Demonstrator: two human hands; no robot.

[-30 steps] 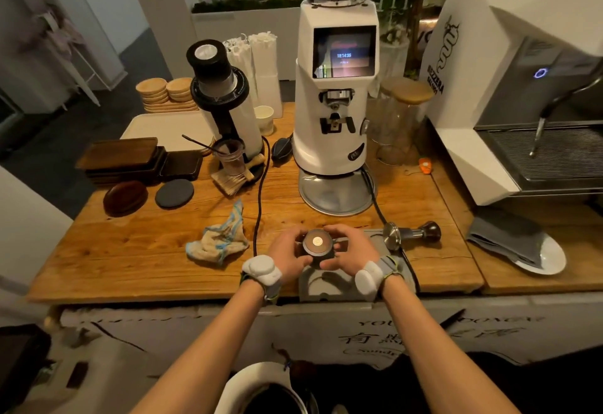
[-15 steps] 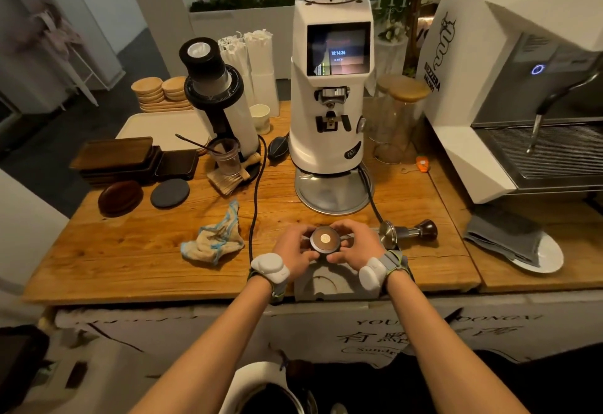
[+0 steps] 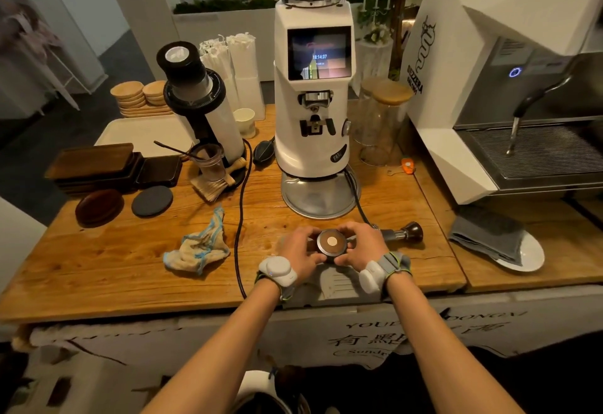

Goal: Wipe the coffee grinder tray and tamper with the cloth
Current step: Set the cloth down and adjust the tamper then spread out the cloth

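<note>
The round dark tamper [image 3: 332, 243] with a pale disc on top is held between both hands above a grey tamping mat [image 3: 336, 286] at the counter's front edge. My left hand [image 3: 298, 250] grips its left side and my right hand [image 3: 362, 247] its right side. A crumpled cream cloth [image 3: 199, 248] with blue edging lies on the wood to the left, apart from both hands. The white coffee grinder [image 3: 313, 103] stands behind, with its round metal tray [image 3: 318, 196] at its base.
A portafilter [image 3: 403, 233] lies right of my hands. A black cable [image 3: 241, 217] runs between cloth and mat. A smaller grinder [image 3: 199, 103], dark trays [image 3: 98, 165] and coasters sit at left; a folded grey cloth on a white plate [image 3: 496, 240] and the espresso machine [image 3: 509, 87] at right.
Both hands have lifted the tamper slightly up and away from the mat's front. The cloth has not moved.
</note>
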